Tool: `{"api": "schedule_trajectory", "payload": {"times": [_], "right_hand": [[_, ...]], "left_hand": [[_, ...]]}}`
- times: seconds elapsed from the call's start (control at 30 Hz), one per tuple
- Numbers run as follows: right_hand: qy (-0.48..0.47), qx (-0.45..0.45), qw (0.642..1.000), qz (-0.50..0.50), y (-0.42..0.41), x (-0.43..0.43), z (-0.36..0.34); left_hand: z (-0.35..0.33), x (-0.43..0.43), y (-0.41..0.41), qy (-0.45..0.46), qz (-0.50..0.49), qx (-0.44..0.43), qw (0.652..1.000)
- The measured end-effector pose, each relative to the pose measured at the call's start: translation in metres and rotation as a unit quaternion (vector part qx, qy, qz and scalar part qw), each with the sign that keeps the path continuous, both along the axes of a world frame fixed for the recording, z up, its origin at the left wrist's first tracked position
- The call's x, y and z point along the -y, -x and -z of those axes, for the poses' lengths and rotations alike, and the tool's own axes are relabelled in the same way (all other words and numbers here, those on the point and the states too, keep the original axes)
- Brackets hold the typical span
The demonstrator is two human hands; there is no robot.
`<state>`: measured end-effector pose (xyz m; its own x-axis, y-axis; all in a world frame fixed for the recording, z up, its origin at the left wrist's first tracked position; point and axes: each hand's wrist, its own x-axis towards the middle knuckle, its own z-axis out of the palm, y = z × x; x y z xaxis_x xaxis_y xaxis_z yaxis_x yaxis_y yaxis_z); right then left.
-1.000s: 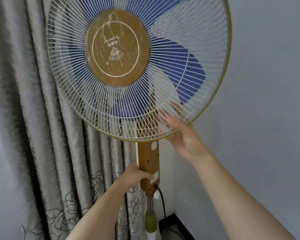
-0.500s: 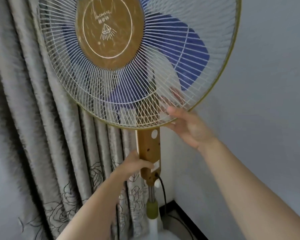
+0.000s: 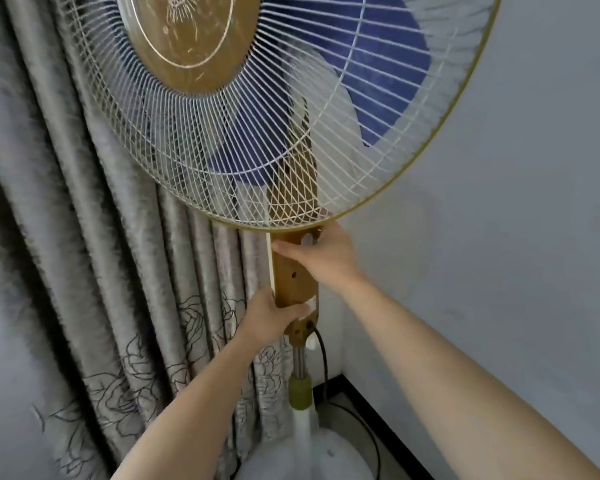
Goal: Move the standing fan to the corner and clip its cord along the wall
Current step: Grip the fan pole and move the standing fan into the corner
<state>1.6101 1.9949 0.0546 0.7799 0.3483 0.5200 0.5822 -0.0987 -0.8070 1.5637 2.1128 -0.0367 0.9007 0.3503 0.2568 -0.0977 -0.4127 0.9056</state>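
Observation:
The standing fan (image 3: 291, 133) stands in the room corner, with a cream wire cage, blue blades and a gold hub. Its brown control column (image 3: 293, 275) runs down to a metal pole and a white round base (image 3: 326, 455). My left hand (image 3: 271, 315) grips the bottom of the column. My right hand (image 3: 321, 252) grips its top, just under the cage rim. The black cord (image 3: 324, 362) leaves the column's foot and drops to the floor behind the base; its far end is hidden.
A grey curtain (image 3: 118, 271) with a flower pattern hangs directly behind and left of the fan. A plain grey wall (image 3: 516, 237) is on the right, with a dark skirting strip (image 3: 388, 427) along the floor.
My right hand left the lower cage rim and closed on the top of the control column. The view dropped and came closer, showing the white base. My left hand kept its grip.

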Motion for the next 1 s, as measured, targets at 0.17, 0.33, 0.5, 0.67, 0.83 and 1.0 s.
{"api": "schedule_trajectory", "payload": {"times": [0.17, 0.33, 0.5, 0.67, 0.83, 1.0], "right_hand": [[0.07, 0.088, 0.991, 0.068, -0.007, -0.018, 0.001], [0.028, 0.051, 0.998, 0.003, -0.017, -0.012, -0.006], [0.053, 0.001, 0.997, -0.048, -0.022, -0.002, -0.01], [0.064, 0.021, 0.998, 0.003, -0.017, -0.015, -0.006], [0.069, 0.025, 0.997, 0.024, -0.025, -0.022, -0.002], [0.074, 0.036, 0.996, -0.018, -0.031, -0.02, -0.01]], "left_hand": [[0.007, 0.015, -0.005, 0.015, -0.073, 0.008, 0.997], [0.009, 0.026, -0.01, 0.004, -0.152, 0.042, 0.988], [0.01, 0.038, -0.013, 0.027, -0.183, 0.004, 0.983], [0.013, 0.032, -0.011, 0.0, -0.117, -0.01, 0.993], [-0.007, 0.0, -0.011, 0.12, 0.076, -0.101, 0.985], [-0.014, -0.003, -0.018, 0.144, 0.104, -0.083, 0.981]]}}
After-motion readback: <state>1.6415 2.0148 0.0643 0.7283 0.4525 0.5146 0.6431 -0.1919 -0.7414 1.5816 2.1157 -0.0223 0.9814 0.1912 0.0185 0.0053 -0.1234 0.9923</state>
